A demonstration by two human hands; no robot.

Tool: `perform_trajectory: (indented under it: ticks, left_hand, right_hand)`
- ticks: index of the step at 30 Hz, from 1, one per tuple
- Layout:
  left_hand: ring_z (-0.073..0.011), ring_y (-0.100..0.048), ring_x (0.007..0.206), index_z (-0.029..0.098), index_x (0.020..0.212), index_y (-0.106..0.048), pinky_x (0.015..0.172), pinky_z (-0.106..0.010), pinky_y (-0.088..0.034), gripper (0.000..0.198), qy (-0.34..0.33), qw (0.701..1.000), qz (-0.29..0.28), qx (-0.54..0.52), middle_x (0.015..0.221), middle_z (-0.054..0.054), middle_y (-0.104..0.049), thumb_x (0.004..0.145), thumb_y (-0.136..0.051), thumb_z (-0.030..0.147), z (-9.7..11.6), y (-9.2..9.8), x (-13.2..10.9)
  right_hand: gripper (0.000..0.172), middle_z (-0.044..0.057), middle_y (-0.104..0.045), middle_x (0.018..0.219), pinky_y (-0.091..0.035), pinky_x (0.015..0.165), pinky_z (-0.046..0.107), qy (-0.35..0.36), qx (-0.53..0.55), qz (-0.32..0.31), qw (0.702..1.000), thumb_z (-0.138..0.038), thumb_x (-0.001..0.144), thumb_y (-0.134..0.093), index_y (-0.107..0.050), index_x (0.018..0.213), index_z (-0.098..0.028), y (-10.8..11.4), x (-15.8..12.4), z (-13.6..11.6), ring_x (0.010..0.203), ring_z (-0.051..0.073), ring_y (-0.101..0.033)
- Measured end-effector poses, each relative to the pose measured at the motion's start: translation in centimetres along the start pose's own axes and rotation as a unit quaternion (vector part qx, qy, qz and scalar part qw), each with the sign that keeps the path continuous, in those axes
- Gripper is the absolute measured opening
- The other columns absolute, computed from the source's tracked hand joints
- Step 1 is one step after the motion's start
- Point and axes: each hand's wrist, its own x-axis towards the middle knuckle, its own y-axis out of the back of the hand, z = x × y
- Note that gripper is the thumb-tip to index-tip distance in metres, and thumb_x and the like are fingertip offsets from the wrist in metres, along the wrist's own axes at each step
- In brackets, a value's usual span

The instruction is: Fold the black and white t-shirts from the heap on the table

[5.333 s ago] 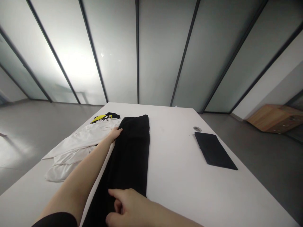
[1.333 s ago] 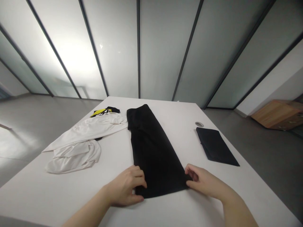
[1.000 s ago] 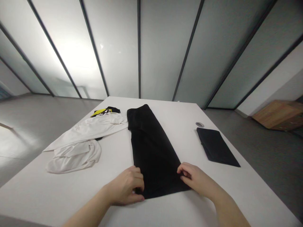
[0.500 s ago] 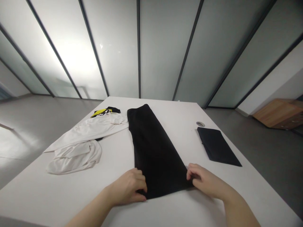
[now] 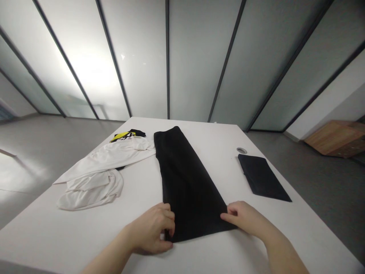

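Observation:
A long black garment (image 5: 184, 179) lies folded lengthwise down the middle of the white table (image 5: 216, 144), its near end close to me. My left hand (image 5: 154, 230) pinches the near left corner of that garment, fingers curled round the edge. My right hand (image 5: 242, 219) grips the near right corner, fingers closed on the cloth. Both hands rest low on the table surface.
A crumpled white garment (image 5: 97, 171) lies at the left, with a black-and-yellow item (image 5: 127, 134) behind it. A folded black cloth (image 5: 262, 177) sits at the right near a round cable grommet (image 5: 241, 150). Glass partition walls stand behind; a wooden cabinet (image 5: 333, 139) is far right.
Earlier my left arm stretched along the garment; now both hands hold its near corners. In the last second my right hand shifted slightly along the near right edge.

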Motion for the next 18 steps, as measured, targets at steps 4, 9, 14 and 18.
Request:
perform_trajectory:
  ticks: [4,9,14,18]
  left_hand:
    - [-0.017,-0.052,0.066,0.024,0.071,-0.062,0.072,-0.035,-0.042,0.035,-0.006,1.0,0.013,-0.008,0.067,0.002,-0.063,0.082,-0.084,0.049,-0.3,-0.4,0.0]
    - [-0.0244,-0.063,0.086,0.024,0.093,-0.067,0.077,-0.038,-0.048,0.024,0.208,0.953,0.199,0.097,0.088,-0.005,-0.069,0.104,-0.053,0.041,-1.5,-1.3,0.4]
    - [-0.031,-0.064,0.108,0.024,0.137,-0.059,0.095,-0.047,-0.05,0.04,0.284,0.913,0.248,0.156,0.118,-0.01,-0.07,0.103,-0.053,0.044,-2.8,-2.3,0.7]
    - [-0.0293,-0.065,0.106,0.025,0.135,-0.06,0.094,-0.045,-0.05,0.037,0.284,0.922,0.223,0.14,0.113,-0.009,-0.072,0.1,-0.057,0.034,-2.8,-2.6,1.0]
  right_hand:
    - [0.047,0.0,-0.059,0.068,-0.038,0.062,0.031,0.046,-0.008,0.086,0.995,-0.055,0.095,-0.066,-0.052,0.064,-0.023,0.0,0.4,-0.5,0.065,0.017,-0.054]
    - [0.027,0.008,-0.067,0.116,-0.052,0.098,0.04,0.167,0.036,0.242,0.955,-0.045,0.104,-0.054,-0.074,0.114,-0.029,-1.2,1.7,-2.4,0.111,0.026,-0.065]
    - [0.046,0.011,-0.065,0.117,-0.056,0.087,0.04,0.064,-0.045,0.246,0.966,-0.042,0.104,-0.05,-0.063,0.146,-0.029,-3.6,2.5,-2.7,0.096,0.026,-0.07]
    - [0.051,0.01,-0.072,0.114,-0.055,0.082,0.037,0.01,-0.068,0.167,0.984,-0.04,0.106,-0.046,-0.054,0.155,-0.031,-3.6,1.9,-3.4,0.095,0.027,-0.074]
